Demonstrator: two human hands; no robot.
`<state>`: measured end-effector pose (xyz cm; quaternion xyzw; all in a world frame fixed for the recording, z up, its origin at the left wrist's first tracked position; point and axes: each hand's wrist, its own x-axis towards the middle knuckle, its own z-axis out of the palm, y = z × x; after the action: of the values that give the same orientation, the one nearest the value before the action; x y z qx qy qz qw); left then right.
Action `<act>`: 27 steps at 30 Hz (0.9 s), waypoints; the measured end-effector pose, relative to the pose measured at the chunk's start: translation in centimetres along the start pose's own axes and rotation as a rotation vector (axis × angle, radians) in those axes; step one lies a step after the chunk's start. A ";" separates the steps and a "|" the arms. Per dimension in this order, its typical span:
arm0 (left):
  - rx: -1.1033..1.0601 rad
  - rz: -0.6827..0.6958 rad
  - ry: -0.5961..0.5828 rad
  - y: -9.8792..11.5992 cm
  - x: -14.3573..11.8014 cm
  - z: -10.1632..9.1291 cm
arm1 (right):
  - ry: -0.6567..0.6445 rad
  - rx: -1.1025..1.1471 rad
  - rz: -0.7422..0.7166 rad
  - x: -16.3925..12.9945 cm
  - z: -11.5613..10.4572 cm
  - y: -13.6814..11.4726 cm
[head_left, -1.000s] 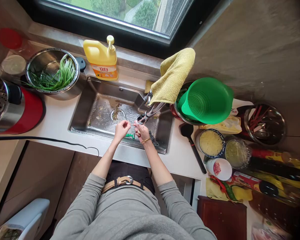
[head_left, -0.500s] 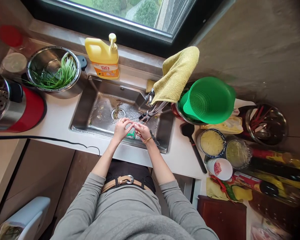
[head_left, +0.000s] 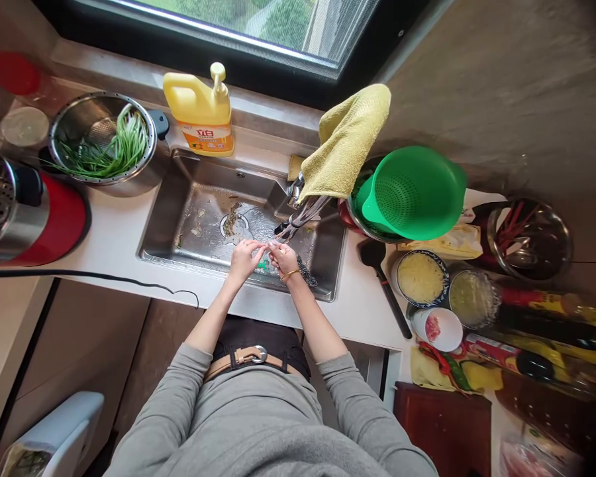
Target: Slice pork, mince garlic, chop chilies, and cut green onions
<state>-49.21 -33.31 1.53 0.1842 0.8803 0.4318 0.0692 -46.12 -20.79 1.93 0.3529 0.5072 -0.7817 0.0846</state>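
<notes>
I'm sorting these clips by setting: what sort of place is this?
A home kitchen, most likely. A steel sink with a tap sits under a window, a yellow dish soap bottle stands behind it, and bowls of cut food crowd the counter.

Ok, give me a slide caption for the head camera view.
Both hands, left hand and right hand, meet under the faucet over the steel sink.

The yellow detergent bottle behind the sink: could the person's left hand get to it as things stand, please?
Probably yes: the left hand is over the sink, and only open basin lies between it and the yellow detergent bottle.
</notes>
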 end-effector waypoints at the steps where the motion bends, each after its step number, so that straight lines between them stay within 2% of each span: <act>1: 0.012 -0.013 -0.005 0.0 0.0 0.1 | 0.034 -0.015 -0.005 0.1 0.0 0.1; 6: 0.012 -0.069 -0.019 0.3 0.2 0.5 | 0.122 -0.117 -0.052 0.3 -0.1 0.3; 13: -0.040 -0.117 0.007 0.3 0.7 0.4 | 0.044 -0.189 -0.095 0.0 -0.6 -0.2; 18: -0.026 -0.113 0.003 0.5 0.9 0.1 | 0.036 -0.196 -0.106 0.0 -0.7 -0.1; 22: -0.060 -0.115 0.002 1.0 1.1 -0.3 | -0.016 -0.115 -0.043 -0.2 -0.9 -0.5; 27: -0.257 -0.215 -0.011 1.4 1.0 -0.7 | -0.128 0.059 0.052 -0.6 -1.2 -1.1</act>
<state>-49.98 -32.67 3.09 0.0809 0.8320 0.5299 0.1430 -45.70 -19.40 2.85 0.3176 0.4683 -0.8147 0.1265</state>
